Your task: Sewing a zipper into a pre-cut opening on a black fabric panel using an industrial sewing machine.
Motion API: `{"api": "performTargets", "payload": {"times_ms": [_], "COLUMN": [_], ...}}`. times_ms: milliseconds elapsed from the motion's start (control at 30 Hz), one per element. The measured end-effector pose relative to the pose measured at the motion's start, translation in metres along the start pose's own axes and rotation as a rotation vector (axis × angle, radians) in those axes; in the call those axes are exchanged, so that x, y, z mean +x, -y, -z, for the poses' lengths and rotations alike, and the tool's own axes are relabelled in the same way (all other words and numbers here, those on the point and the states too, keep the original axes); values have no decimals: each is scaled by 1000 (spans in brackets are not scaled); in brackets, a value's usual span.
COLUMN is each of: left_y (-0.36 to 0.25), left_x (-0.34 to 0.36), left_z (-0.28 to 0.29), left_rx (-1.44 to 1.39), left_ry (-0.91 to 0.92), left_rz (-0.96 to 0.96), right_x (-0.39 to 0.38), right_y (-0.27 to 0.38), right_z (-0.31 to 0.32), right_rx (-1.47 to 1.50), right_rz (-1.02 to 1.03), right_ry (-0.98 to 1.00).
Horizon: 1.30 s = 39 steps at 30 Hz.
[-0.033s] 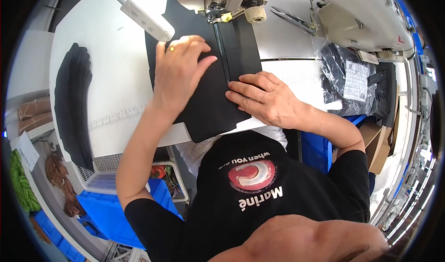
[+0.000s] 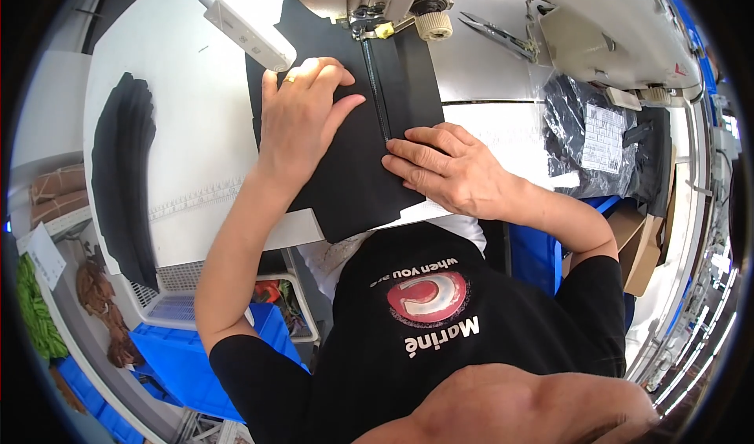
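Note:
A black fabric piece (image 2: 330, 200) lies under the sewing machine's presser foot (image 2: 361, 31), with a dark zipper (image 2: 375, 86) running lengthwise along it. My left hand (image 2: 302, 122) is over the left part of the fabric, fingers bent and apart, thumb out toward the zipper, a ring on one finger. My right hand (image 2: 448, 169) lies on the fabric's right side, fingers slightly bent and apart, fingertips at the zipper's lower end. A white device on a blue hose (image 2: 243, 27) ends just above my left fingers.
Black strips (image 2: 122, 177) lie at the table's left (image 2: 188, 122). Metal snips (image 2: 499, 35) and a plastic-wrapped black bundle (image 2: 569, 122) are at the right. Below stand blue bins (image 2: 181, 365), a white basket (image 2: 169, 295) and cardboard (image 2: 644, 255). The machine body (image 2: 609, 31) spans the upper right.
My left hand has shifted very slightly left on the fabric. My right hand and the fabric show no clear movement.

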State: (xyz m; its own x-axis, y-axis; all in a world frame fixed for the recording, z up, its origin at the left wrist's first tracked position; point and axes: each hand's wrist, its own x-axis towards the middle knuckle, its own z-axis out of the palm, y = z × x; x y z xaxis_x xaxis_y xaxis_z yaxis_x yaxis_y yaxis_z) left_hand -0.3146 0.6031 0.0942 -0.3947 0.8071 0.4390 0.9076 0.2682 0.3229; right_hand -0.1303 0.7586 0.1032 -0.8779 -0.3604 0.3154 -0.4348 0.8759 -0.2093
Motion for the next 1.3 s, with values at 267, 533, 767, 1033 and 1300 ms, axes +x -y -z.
{"api": "performTargets", "payload": {"times_ms": [267, 533, 767, 1033, 1300], "left_y": [10, 26, 24, 19, 28], "left_x": [4, 23, 21, 20, 22], "left_z": [-6, -4, -9, -10, -20], "left_rx": [57, -70, -32, 165, 154], "left_ry": [9, 54, 27, -20, -73], "left_rz": [-79, -116, -117, -152, -132], "right_x": [0, 3, 13, 23, 32], "right_y": [-4, -15, -25, -41, -54], "right_z": [-1, -4, -3, -3, -5], "right_rx": [-1, 37, 42, 29, 8], "right_rz": [2, -17, -14, -21, -10], "right_ry": [-51, -61, -55, -55, -97]}}
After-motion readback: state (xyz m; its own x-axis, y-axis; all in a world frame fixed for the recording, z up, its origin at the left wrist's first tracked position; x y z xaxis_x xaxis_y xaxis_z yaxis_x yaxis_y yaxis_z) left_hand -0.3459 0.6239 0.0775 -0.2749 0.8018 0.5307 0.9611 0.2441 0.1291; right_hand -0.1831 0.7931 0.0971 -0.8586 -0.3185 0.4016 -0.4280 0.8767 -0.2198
